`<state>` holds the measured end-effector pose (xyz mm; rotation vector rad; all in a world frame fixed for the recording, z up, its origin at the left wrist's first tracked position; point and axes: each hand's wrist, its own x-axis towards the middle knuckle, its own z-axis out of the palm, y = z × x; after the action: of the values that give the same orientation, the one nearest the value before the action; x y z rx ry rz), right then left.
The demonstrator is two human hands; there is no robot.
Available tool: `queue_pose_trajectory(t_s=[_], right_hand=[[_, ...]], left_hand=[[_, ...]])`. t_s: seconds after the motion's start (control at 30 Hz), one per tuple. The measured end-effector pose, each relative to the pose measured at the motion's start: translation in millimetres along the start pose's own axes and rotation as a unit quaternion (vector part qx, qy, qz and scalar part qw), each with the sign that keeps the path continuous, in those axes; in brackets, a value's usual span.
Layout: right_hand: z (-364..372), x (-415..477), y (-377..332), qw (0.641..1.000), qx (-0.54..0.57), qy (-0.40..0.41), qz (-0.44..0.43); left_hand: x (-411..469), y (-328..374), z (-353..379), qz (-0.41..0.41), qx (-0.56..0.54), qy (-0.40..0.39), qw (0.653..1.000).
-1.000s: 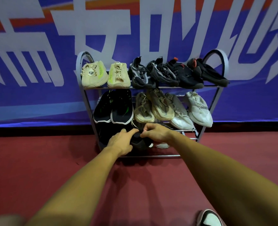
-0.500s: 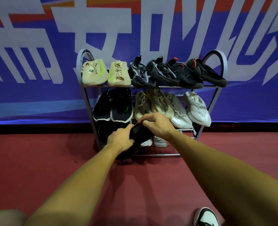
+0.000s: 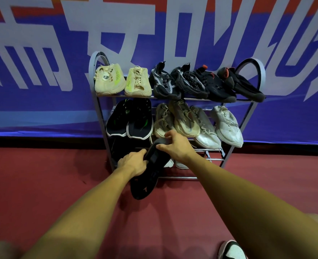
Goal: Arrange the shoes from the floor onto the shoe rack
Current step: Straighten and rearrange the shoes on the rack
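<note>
A black-and-white shoe (image 3: 232, 250) lies on the red floor (image 3: 42, 184) nearest me. Past it, both my hands grip one black shoe (image 3: 147, 181), sole up, tilted, toe low just in front of the shoe rack (image 3: 247, 116): my left hand (image 3: 133, 162) clasps its side, my right hand (image 3: 175, 145) pinches the upper end. The rack's bottom tier holds white shoes (image 3: 180, 164), the middle black, tan and white pairs, the top beige and black pairs.
</note>
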<state>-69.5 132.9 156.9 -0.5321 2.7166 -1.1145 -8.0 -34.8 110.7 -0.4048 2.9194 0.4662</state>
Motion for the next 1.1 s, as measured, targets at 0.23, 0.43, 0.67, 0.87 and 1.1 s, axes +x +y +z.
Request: queue_pose_trajectory(t_s=[0.23, 0.43, 0.67, 0.87, 1.1], right_hand=[[22.9, 6.0, 19.5, 0.982, 0.046, -0.112, 0.142], [43.8, 3.1, 36.9, 0.962, 0.164, -0.082, 0.202], [57.3, 13.0, 43.0, 0.955, 0.195, -0.009, 0.224], [63.3, 12.3, 38.2, 0.924, 0.291, -0.072, 0.237], [78.6, 5.4, 44.0, 0.902, 0.263, -0.208, 0.272]], left_hand=[[7.5, -15.3, 10.1, -0.038, -0.025, -0.029, 0.999], [13.9, -26.5, 13.6, -0.031, -0.07, -0.082, 0.994], [16.2, -25.1, 20.4, -0.039, -0.129, -0.133, 0.982], [16.9, -28.0, 22.7, -0.059, -0.138, -0.117, 0.982], [31.8, -34.8, 36.1, -0.11, -0.242, -0.065, 0.962]])
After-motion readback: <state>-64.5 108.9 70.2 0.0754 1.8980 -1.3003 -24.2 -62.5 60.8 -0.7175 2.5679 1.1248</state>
